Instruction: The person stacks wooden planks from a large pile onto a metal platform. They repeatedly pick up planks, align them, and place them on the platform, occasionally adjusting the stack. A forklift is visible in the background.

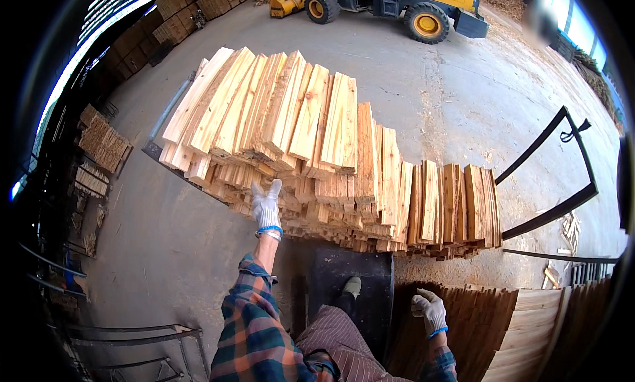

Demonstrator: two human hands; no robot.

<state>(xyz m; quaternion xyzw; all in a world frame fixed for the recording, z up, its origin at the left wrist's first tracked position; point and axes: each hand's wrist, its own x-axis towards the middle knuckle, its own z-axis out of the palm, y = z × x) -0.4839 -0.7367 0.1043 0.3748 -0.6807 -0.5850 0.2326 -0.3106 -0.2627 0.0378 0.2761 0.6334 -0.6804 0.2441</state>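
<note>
Wearing a white knitted glove, my left hand [266,205] reaches to the near side of a big pile of pale wooden slats [291,117]. Its fingers are spread with no slat between them; whether the fingertips touch the pile I cannot tell. My right hand [431,310], gloved too, hangs low on the right with its fingers curled in and nothing visible in them. It is nearest to a second stack of darker slats [469,322] standing beside me. The pile is stepped, higher at the left and lower toward the right.
A black metal frame [589,191] rises at the pile's right end. Ahead is a yellow wheel loader [397,8] on the concrete floor. I stand on a dark plate [324,276]. Metal racks [132,339] lie at lower left; more stacked wood [102,144] stands farther left.
</note>
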